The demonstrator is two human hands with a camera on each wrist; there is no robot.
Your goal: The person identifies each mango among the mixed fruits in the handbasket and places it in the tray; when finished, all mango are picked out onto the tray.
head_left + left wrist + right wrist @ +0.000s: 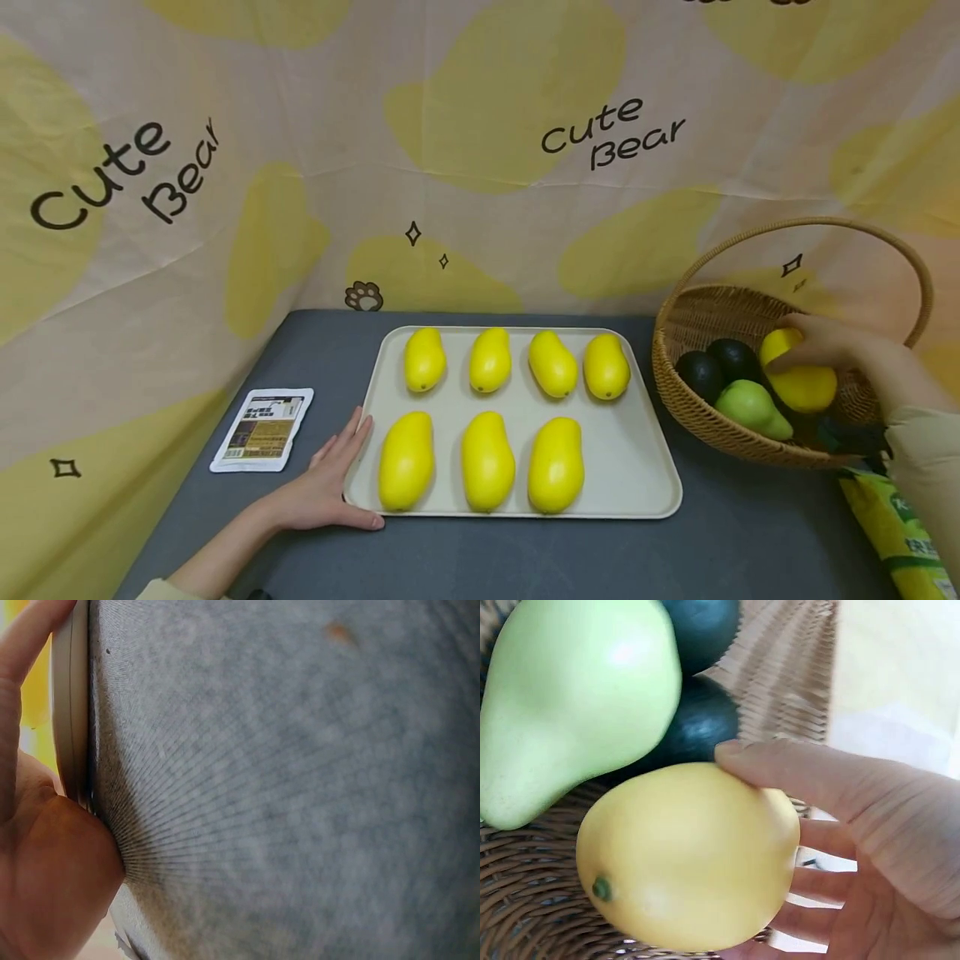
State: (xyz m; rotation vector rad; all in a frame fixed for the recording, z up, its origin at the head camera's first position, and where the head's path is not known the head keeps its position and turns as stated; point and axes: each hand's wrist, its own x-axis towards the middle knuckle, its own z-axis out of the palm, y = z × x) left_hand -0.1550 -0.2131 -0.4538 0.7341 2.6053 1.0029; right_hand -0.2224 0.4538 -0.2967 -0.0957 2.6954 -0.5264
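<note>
My right hand (825, 342) reaches into the wicker basket (731, 433) and grips a yellow mango (806, 386), thumb on one side and fingers on the other. In the right wrist view this mango (686, 859) lies close beside a green pear (577, 697). Two dark avocados (701, 375) sit behind the pear. My left hand (322, 492) lies spread at the near left corner of a cream tray (622, 467), fingers along its left side and thumb by the front edge. On the tray are several mangoes (487, 462) in two rows, three in front.
A flat white packet (264, 429) with a printed label lies left of the tray. The basket's tall arched handle (817, 222) rises at the right. Below the right forearm is a yellow-green bag (900, 533). A patterned cloth (480, 167) hangs behind the grey table (525, 558).
</note>
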